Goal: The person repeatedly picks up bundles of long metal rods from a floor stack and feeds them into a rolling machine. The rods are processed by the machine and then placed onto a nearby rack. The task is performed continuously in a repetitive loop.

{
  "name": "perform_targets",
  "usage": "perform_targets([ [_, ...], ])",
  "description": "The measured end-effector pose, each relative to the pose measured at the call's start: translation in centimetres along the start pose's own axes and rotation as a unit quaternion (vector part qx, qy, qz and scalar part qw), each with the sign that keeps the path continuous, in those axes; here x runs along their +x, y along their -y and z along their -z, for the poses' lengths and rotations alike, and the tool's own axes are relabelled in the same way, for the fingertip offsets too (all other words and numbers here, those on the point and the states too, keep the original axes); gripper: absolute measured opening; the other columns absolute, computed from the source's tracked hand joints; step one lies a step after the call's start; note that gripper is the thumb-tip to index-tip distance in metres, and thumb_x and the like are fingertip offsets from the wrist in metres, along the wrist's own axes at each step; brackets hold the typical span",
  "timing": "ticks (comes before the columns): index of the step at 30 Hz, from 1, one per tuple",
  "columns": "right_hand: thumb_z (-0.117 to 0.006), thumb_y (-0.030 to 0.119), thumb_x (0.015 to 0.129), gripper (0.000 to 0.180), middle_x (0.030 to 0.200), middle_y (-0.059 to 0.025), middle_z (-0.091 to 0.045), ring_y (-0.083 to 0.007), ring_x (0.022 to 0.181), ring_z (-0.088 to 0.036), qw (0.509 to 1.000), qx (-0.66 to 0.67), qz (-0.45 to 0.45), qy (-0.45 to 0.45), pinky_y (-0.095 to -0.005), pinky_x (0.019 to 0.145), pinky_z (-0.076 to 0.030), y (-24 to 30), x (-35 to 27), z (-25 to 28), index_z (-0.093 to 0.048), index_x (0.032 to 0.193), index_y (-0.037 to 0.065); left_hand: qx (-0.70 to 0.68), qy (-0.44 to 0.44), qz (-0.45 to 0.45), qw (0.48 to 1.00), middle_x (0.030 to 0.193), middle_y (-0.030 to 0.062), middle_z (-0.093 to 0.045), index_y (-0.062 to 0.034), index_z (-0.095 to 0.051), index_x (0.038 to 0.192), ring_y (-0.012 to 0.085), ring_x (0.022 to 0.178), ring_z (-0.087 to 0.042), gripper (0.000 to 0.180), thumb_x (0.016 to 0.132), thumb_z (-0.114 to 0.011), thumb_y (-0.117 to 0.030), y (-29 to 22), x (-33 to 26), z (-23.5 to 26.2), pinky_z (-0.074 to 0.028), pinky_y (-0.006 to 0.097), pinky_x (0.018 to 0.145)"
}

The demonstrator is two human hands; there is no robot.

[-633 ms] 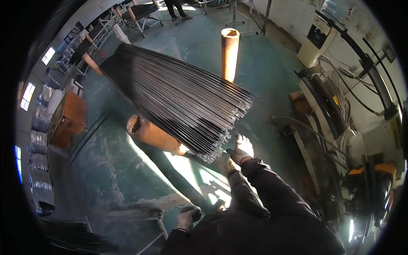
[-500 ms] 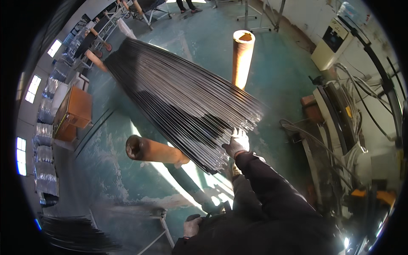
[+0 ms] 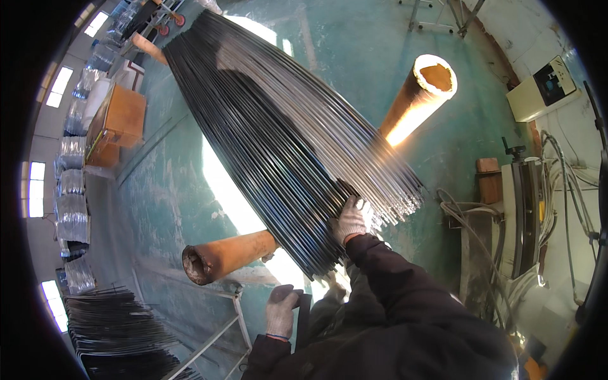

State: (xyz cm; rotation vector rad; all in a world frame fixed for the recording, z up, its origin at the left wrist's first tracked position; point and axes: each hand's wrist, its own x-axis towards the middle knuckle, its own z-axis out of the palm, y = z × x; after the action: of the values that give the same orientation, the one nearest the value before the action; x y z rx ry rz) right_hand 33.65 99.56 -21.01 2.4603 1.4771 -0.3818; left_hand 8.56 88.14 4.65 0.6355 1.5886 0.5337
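Head view: a large bundle of long thin steel rods (image 3: 278,133) lies fanned across two rust-orange pipe supports. The near pipe (image 3: 221,256) pokes out from under the bundle's lower-left edge, and the far pipe (image 3: 418,95) rises past its upper-right edge, open end upward and empty as far as can be seen. The right hand (image 3: 351,218), in a white knit glove, rests flat on the rod ends at the bundle's near end, fingers spread over them and not closed around any single rod. The left hand (image 3: 278,310), also gloved, sits low, well apart from the bundle, curled around a dark narrow thing; what it is I cannot tell.

Working these rod ends well looks to call for pressing squarely on the ends with an even palm, so they line up without sliding off the near pipe.

Off the bundle's left edge stand an orange-brown crate (image 3: 117,123) on the green floor (image 3: 354,44), its contents not visible, and another heap of rods (image 3: 114,323) at the lower left.
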Motion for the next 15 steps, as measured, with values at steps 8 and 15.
perform_targets([
  [8,-0.087,0.044,0.091,0.069,0.140,-0.0307,-0.065,-0.0449,0.130,-0.067,0.931,0.309,-0.050,0.188,-0.0540,0.108,-0.059,-2.8,-1.1,8.4,-0.061,0.137,-0.001,0.019,-0.014,0.062,0.998,0.117,0.0216,-0.078,0.0093,-0.064,0.132,0.0300,0.107,-0.078,0.036,0.098,-0.070,-0.001,2.1,0.2,-1.5,-0.063,0.044,0.096],
  [15,-0.086,0.036,0.090,0.051,0.111,-0.0253,-0.081,-0.0429,0.106,-0.080,0.956,0.254,0.031,0.142,-0.0527,0.099,-0.063,-2.5,-0.5,6.5,-0.072,0.122,-0.002,0.077,0.052,0.016,0.996,0.118,0.0188,-0.079,0.0080,-0.065,0.129,0.0278,0.106,-0.078,0.036,0.098,-0.074,-0.008,-0.5,1.4,-2.5,-0.063,0.041,0.097],
])
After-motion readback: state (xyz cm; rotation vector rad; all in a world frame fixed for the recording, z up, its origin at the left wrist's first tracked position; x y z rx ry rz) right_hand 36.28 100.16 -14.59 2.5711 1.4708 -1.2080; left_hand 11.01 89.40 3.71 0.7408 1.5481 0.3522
